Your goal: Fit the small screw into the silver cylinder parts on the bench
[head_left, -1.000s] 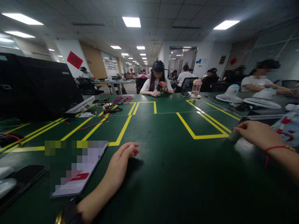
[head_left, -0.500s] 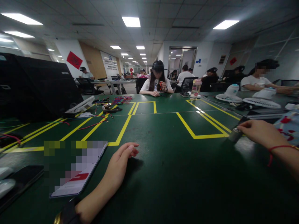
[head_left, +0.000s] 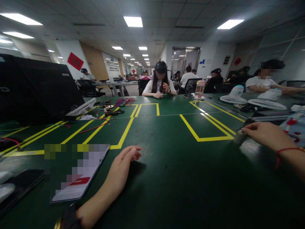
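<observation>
On the green tabletop (head_left: 164, 178) rests my left hand (head_left: 122, 165), its fingers loosely extended and holding nothing. It lies just right of a phone-like device (head_left: 71, 192) with a lit screen, partly covered by pixelation. Off to the right, my right hand (head_left: 264, 133) pinches a small grey metallic cylinder (head_left: 239, 138) between thumb and fingers. The cylinder stands tilted at the corner of a yellow tape outline (head_left: 214, 139), and its exact kind is unclear. Behind it, a dark piece (head_left: 249, 121) is partly hidden by the hand.
A person (head_left: 160, 81) sits across the table. At left are a black computer case (head_left: 40, 89), a white fan (head_left: 82, 107), loose wires (head_left: 95, 127) and a mouse (head_left: 6, 192). A bottle (head_left: 199, 90) and white fans (head_left: 233, 97) stand at the far right.
Almost nothing differs. My right hand and the cylinder stay in nearly the same place, and my left hand has not moved. The view has shifted very slightly.
</observation>
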A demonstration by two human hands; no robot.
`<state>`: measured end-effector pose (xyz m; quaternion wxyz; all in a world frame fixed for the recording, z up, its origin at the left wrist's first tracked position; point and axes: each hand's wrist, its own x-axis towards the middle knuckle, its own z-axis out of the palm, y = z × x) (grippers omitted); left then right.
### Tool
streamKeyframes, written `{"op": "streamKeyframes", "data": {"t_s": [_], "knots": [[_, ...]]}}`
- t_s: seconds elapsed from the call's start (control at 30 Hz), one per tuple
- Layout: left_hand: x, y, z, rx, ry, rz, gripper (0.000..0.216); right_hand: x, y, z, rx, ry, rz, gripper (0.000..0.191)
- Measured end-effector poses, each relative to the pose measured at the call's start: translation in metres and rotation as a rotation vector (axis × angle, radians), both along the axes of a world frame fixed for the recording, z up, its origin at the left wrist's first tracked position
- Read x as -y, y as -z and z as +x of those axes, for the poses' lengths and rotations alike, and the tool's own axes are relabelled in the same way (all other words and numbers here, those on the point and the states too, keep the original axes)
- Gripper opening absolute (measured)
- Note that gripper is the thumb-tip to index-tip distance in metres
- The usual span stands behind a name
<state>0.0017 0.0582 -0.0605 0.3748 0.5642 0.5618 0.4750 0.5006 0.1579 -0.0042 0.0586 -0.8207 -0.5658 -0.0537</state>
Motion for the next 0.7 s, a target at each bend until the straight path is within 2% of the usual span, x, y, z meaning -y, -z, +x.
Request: {"op": "streamKeyframes", "data": {"t_s": [0.27,0.53,0.7], "knots": [[-0.0003,0.0013,-0.0010,0.019,0.019,-0.008,0.036,-0.0008,0.0011,-0.0004,-0.022,-0.002,-0.007,0.042],[-0.0005,-0.0001,-0.0003,0.012,0.017,-0.010,0.036,-0.0015,0.0001,0.0001,-0.070,-0.011,0.003,0.036],[-0.0011,0.0010,-0.0007,0.011,0.016,-0.009,0.036,-0.0009,0.0001,0.0015,-0.139,-0.036,-0.004,0.052]]}}
